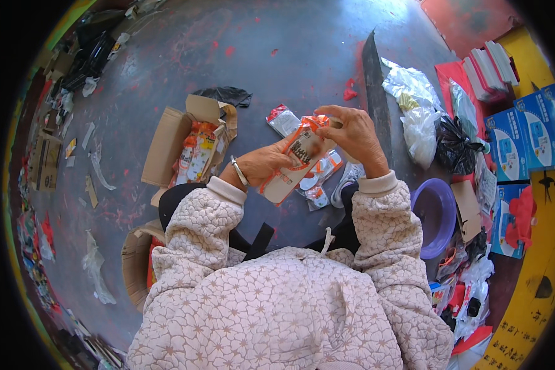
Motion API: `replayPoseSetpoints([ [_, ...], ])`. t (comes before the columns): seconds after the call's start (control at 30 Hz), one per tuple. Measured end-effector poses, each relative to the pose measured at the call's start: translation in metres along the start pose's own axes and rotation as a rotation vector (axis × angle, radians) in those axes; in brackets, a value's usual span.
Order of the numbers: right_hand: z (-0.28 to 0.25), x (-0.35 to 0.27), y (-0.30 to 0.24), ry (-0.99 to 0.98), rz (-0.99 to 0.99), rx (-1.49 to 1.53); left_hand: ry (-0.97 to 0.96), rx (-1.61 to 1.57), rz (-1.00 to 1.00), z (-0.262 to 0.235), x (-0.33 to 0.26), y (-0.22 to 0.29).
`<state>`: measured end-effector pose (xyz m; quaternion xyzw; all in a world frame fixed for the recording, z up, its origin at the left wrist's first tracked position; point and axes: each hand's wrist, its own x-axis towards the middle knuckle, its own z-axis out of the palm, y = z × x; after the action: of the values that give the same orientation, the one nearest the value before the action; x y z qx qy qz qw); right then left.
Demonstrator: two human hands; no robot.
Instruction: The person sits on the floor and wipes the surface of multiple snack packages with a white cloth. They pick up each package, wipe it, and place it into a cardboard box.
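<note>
Over my lap I hold a long, flat, beige packet (283, 184) with orange edges and dark print, shaped like an insole and tilted up to the right. My left hand (262, 165), a bangle at its wrist, is closed round its left side, thumb on the face. At its upper end the fingers of my right hand (354, 134) are pinched on the orange edge. Just beyond, partly hidden by the packet and my hands, a silver-and-red packet (282, 119) and several white-and-orange packets (314, 196) lie on the floor.
An open cardboard box (166, 147) with orange-and-white packets stands to the left, another box (134, 262) nearer me. On the right are a purple basin (436, 216), plastic bags (419, 135), a black bag (455, 145) and blue boxes (507, 148). Scraps litter the far left floor.
</note>
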<state>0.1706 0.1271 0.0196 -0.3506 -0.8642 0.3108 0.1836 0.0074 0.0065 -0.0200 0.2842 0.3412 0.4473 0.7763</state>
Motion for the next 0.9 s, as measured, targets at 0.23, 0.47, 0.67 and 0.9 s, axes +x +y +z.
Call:
replayPoseSetpoints([
  [0.23, -0.015, 0.003, 0.010, -0.116, 0.137, 0.321, -0.104, 0.107, -0.097, -0.016, 0.000, -0.010],
  [0.47, -0.009, 0.011, 0.028, -0.203, 0.375, 0.574, -0.094, 0.156, -0.093, -0.005, -0.005, -0.005],
  [0.67, 0.004, 0.018, 0.020, -0.114, 0.254, 0.021, -0.138, 0.566, 0.009, -0.015, 0.000, -0.015],
  [0.9, -0.009, 0.006, 0.013, 0.194, 0.120, 0.273, -0.150, 0.406, 0.177, -0.003, -0.005, -0.001],
])
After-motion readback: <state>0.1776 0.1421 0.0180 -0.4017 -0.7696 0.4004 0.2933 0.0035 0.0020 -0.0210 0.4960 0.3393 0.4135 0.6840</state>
